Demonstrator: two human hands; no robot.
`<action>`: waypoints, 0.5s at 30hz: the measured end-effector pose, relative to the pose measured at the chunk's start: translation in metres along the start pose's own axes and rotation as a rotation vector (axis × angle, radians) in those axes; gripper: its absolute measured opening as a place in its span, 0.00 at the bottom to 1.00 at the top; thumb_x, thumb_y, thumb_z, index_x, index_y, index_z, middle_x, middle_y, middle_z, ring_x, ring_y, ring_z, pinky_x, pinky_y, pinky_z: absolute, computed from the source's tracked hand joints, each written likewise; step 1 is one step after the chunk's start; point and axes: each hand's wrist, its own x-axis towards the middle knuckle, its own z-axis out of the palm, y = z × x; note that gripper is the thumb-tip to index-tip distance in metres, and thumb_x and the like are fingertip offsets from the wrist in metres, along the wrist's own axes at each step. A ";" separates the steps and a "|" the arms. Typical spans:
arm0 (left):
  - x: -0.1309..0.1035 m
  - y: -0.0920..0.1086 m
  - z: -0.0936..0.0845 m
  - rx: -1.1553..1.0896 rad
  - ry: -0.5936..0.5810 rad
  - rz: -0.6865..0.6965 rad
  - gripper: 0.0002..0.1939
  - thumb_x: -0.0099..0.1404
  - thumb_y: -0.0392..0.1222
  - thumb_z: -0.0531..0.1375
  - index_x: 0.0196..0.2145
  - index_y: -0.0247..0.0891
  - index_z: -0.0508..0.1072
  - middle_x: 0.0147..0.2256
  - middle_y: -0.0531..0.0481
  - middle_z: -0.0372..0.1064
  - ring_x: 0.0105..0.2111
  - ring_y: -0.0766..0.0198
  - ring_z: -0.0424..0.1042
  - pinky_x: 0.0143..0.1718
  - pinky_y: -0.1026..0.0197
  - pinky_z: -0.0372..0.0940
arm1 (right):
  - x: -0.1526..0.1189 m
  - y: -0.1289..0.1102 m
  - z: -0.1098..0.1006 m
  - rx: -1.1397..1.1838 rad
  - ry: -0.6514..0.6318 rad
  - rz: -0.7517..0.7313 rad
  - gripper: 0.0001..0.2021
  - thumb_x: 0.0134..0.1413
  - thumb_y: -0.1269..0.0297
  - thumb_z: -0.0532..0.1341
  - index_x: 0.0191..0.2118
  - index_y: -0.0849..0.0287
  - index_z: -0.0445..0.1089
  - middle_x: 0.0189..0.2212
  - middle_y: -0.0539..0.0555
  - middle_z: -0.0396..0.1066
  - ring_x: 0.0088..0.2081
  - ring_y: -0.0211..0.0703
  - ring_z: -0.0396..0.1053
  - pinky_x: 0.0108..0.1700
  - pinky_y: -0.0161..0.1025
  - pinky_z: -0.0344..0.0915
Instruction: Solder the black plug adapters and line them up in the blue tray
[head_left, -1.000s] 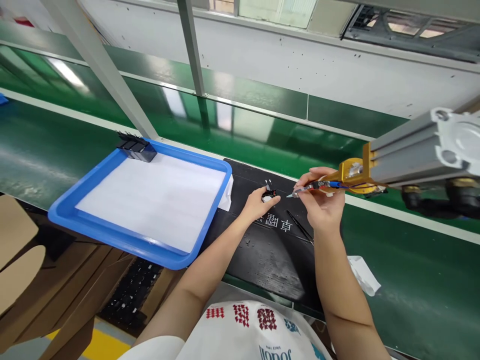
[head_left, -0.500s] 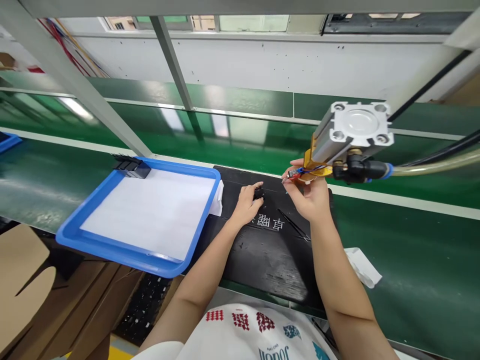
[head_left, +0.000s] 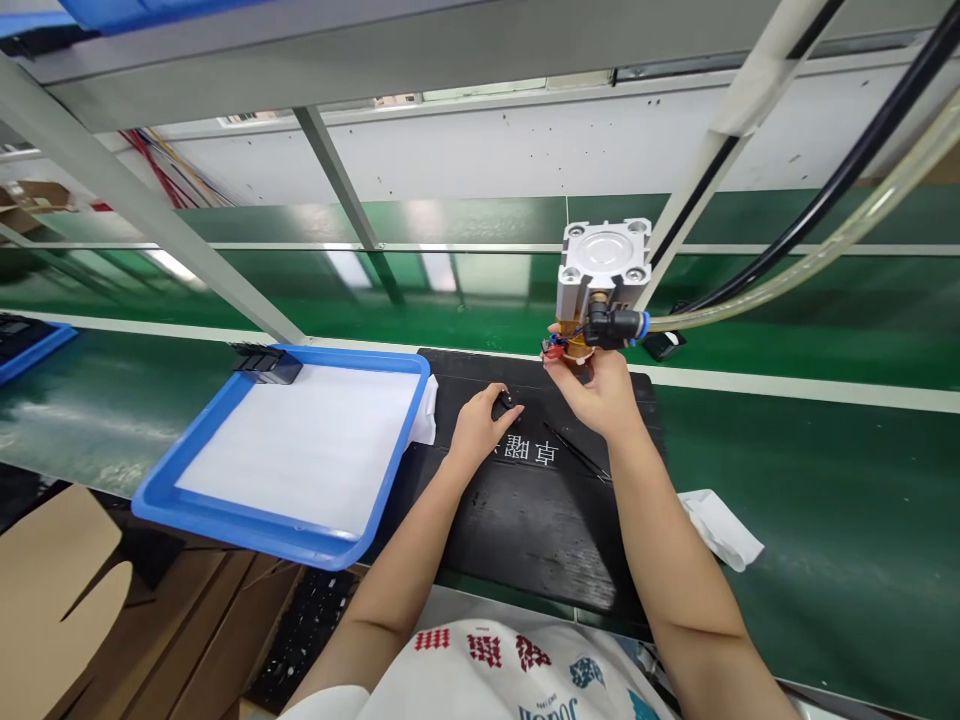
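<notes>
My left hand (head_left: 478, 428) rests on the black mat (head_left: 540, 540), its thumb and fingers closed round a small black part (head_left: 504, 404). To the right, my right hand (head_left: 604, 395) grips the gold-coloured lower end of a silver pneumatic cylinder (head_left: 604, 255) and holds it upright above the mat. Thin wires and a small red piece (head_left: 553, 351) show at the right fingertips; what lies under the cylinder is hidden. Dark tweezers (head_left: 577, 450) lie on the mat between my forearms, beside white printed characters.
A blue tray (head_left: 247, 545) lined with white paper stands left, black housings (head_left: 268, 365) at its back corner. A black air hose (head_left: 817, 215) and a clear one run from the cylinder to upper right. White tissue (head_left: 721, 528) lies right of the mat. A metal frame post (head_left: 172, 205) rises behind the tray.
My right hand has brought the cylinder left and lower, closer to my left hand. The left hand keeps the black part on the mat. The head view has tilted slightly.
</notes>
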 end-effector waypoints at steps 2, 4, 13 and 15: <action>0.000 0.000 0.001 0.001 -0.012 0.015 0.09 0.63 0.41 0.63 0.41 0.40 0.70 0.37 0.50 0.76 0.41 0.59 0.76 0.45 0.60 0.67 | 0.001 0.000 -0.001 -0.001 0.006 -0.003 0.09 0.55 0.59 0.60 0.35 0.58 0.71 0.27 0.54 0.73 0.29 0.46 0.71 0.32 0.41 0.68; -0.002 0.001 0.004 0.031 -0.043 0.023 0.08 0.66 0.41 0.61 0.42 0.40 0.68 0.38 0.49 0.75 0.40 0.59 0.76 0.43 0.61 0.68 | 0.002 0.000 -0.002 -0.002 0.010 -0.011 0.08 0.54 0.59 0.60 0.34 0.58 0.71 0.27 0.54 0.73 0.28 0.45 0.70 0.32 0.41 0.68; -0.014 0.008 0.010 0.487 -0.108 -0.036 0.25 0.66 0.42 0.61 0.58 0.33 0.61 0.45 0.38 0.73 0.45 0.51 0.74 0.43 0.56 0.69 | 0.004 -0.001 -0.005 -0.052 0.025 -0.040 0.09 0.54 0.62 0.58 0.27 0.58 0.70 0.23 0.53 0.71 0.21 0.38 0.60 0.26 0.37 0.60; -0.013 0.011 0.009 0.519 -0.131 -0.058 0.25 0.67 0.42 0.60 0.58 0.32 0.61 0.46 0.37 0.72 0.44 0.50 0.74 0.41 0.56 0.70 | 0.004 0.000 -0.005 -0.068 0.025 -0.033 0.08 0.54 0.62 0.58 0.27 0.58 0.70 0.23 0.53 0.71 0.21 0.38 0.60 0.25 0.37 0.59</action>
